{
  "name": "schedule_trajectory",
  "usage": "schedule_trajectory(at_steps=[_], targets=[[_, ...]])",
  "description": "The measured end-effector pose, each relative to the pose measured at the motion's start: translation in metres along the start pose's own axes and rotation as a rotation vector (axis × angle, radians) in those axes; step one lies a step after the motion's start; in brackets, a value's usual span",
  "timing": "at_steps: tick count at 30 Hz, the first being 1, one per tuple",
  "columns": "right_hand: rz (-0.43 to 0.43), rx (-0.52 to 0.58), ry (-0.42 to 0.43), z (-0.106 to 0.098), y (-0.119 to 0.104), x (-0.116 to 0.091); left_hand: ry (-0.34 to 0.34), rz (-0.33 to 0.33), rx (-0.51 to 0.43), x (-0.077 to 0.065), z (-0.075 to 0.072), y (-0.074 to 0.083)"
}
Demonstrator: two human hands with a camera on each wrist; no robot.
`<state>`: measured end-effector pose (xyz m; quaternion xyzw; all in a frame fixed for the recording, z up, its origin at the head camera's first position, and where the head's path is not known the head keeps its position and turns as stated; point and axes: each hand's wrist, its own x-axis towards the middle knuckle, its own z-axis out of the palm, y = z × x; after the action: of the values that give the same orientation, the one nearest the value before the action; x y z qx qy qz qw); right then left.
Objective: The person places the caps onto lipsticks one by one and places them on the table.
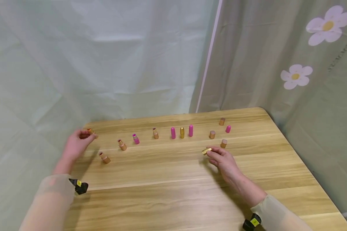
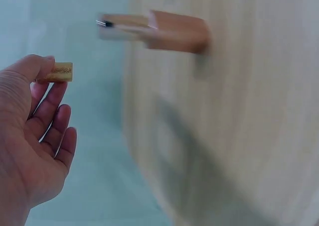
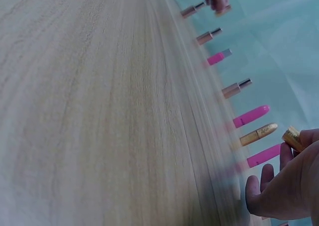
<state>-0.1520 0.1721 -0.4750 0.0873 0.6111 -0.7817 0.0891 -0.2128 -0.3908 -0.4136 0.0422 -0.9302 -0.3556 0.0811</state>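
Observation:
At the table's far left corner, my left hand (image 1: 76, 144) pinches an uncapped gold lipstick (image 1: 91, 131) between thumb and fingertips. In the left wrist view its gold tube (image 2: 63, 71) shows past the thumb, partly hidden by the fingers. Right of the table's middle, my right hand (image 1: 226, 163) holds a gold lipstick cap (image 1: 206, 151) by its end, tilted above the wood. Nearest the left hand stand uncapped copper lipsticks (image 1: 122, 145) and an uncapped pink lipstick (image 1: 136, 139). A copper cap (image 1: 224, 143) stands just behind the right hand.
Two pink bullet-shaped lipsticks (image 1: 173, 133) flank a gold one (image 1: 182, 132) upright near the middle of the wooden table (image 1: 162, 199). More copper caps (image 1: 212, 134) and a pink cap (image 1: 228, 129) stand at the back right. A curtain (image 1: 133, 57) hangs behind the table.

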Motion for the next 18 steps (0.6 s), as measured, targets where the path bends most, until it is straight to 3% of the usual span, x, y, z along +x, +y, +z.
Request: schedule_trajectory(at_steps=[8, 18], targets=[[0.009, -0.009, -0.007, -0.001, -0.001, 0.0, 0.005, 0.06, 0.025, -0.006, -0.014, 0.055], [0.019, -0.022, -0.003, 0.001, -0.003, 0.0, -0.057, 0.142, -0.025, -0.022, 0.004, 0.122]])
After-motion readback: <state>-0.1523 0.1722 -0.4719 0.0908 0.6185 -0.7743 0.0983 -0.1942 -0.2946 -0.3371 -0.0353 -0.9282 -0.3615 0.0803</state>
